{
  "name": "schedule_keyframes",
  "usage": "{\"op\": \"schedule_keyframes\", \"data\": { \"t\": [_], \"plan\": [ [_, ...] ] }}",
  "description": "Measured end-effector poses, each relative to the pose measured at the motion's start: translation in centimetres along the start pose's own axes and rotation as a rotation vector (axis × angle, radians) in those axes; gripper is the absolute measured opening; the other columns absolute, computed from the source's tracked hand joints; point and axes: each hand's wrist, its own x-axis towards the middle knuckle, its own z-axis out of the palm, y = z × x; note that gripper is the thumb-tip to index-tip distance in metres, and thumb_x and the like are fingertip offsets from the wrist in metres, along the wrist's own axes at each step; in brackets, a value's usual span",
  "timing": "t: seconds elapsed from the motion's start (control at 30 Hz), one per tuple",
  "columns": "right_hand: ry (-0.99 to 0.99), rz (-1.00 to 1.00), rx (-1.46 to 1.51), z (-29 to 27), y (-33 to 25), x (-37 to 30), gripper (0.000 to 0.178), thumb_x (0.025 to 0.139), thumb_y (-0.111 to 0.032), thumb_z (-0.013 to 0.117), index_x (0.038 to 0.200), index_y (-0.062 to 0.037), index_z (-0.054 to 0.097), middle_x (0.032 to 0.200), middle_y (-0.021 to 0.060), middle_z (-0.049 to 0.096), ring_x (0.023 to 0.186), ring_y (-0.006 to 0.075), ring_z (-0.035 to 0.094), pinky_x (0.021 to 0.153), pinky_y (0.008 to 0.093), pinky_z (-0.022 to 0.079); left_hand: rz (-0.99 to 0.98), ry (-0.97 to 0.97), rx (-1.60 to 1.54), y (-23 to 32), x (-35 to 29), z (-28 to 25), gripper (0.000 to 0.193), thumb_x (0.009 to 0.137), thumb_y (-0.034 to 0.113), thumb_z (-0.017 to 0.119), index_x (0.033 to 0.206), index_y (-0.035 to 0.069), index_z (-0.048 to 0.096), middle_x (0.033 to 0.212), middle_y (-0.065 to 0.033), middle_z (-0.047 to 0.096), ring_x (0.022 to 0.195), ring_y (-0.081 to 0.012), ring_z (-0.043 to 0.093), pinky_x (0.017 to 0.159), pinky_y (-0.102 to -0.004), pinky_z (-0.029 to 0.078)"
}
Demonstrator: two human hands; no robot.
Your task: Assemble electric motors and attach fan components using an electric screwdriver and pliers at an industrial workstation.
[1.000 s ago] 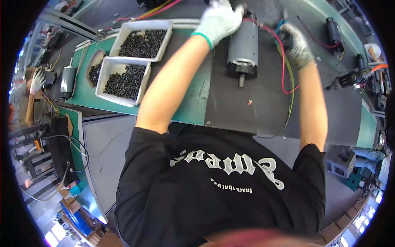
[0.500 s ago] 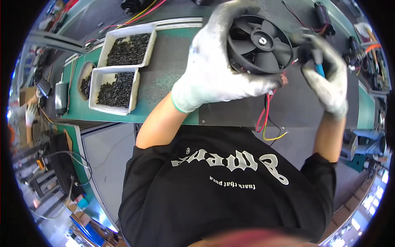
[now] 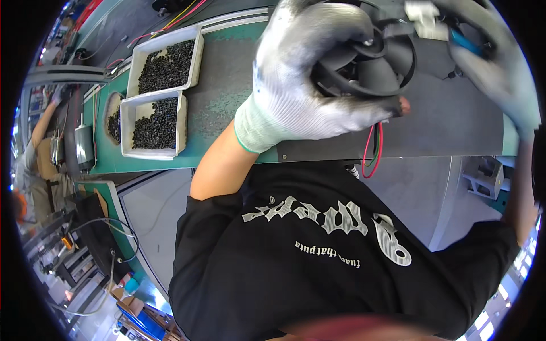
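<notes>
My left hand, in a white work glove with darkened fingertips, is closed round the rim of a black bladed fan, holding it tilted above the bench. Its fingers reach over the top, near the hub, and cover some of the blades. Red, black and green wires hang below the fan past the bench edge. To the right, my gloved right hand is raised and smeared by motion. It is closed on a tool with a blue grip; the tool's kind cannot be made out. A pale, blocky shape shows beside that hand.
Two white trays of small black parts stand on the green bench at left, beside a smaller dish of similar parts. A silver cylindrical motor lies farther left. Another person is at the far left.
My right hand has moved right and away from the fan with the blue-gripped tool. My left hand has tilted the fan, its fingers now over the blades. The hanging wires have shifted.
</notes>
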Motion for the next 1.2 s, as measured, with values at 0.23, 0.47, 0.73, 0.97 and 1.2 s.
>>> {"op": "schedule_keyframes", "data": {
  "t": [0.23,0.47,0.73,0.97,1.2],
  "plan": [
    [0.406,0.488,-0.192,15.8,10.8,-11.1,0.038,0.086,-0.023,0.068,0.120,-0.0064,0.061,0.112,0.0155,0.063,0.104,0.0300,0.060,0.093,0.0369,0.046,0.137,-0.052,-0.149,-2.0,-0.1,-0.3,0.078,0.041,0.033,0.095,0.097,-0.004,0.056,0.096,-0.0198,0.065,0.087,-0.0264,0.065,0.076,-0.0355,0.053],
    [0.494,0.457,0.566,17.4,-4.5,-7.0,0.060,0.076,-0.029,0.073,0.123,0.0021,0.054,0.117,0.0189,0.060,0.106,0.0303,0.059,0.093,0.0404,0.046,-0.104,0.239,-0.323,-2.0,-0.9,3.8,0.087,0.052,0.030,0.089,0.123,0.000,0.048,0.113,-0.0214,0.054,0.099,-0.0399,0.056,0.084,-0.0445,0.048],
    [0.021,1.103,1.221,18.0,7.2,3.6,0.046,0.092,-0.036,0.059,0.117,0.0029,0.059,0.098,0.0159,0.065,0.093,0.0254,0.063,0.080,0.0389,0.051,-0.321,0.032,-0.122,3.5,-5.2,1.9,0.046,0.074,0.022,0.074,0.111,0.002,0.055,0.111,-0.0196,0.055,0.105,-0.0393,0.053,0.090,-0.0474,0.044],
    [-0.130,0.959,-0.290,21.9,35.5,14.3,0.059,0.087,-0.052,0.056,0.113,-0.0004,0.065,0.102,0.0196,0.068,0.098,0.0299,0.065,0.085,0.0366,0.048,-0.433,-0.206,-0.166,2.7,-11.5,-3.3,0.026,0.081,0.016,0.068,0.100,0.001,0.061,0.103,-0.0151,0.062,0.099,-0.0309,0.060,0.086,-0.0406,0.048],
    [-0.128,0.360,0.430,22.0,1.5,15.1,0.050,0.090,-0.045,0.054,0.119,-0.0042,0.062,0.109,0.0205,0.066,0.103,0.0269,0.061,0.092,0.0342,0.045,-1.005,0.177,-0.092,4.5,-16.7,-8.1,0.017,0.083,0.012,0.061,0.095,0.000,0.064,0.095,-0.0148,0.064,0.090,-0.0288,0.064,0.082,-0.0348,0.049]
  ]
}}
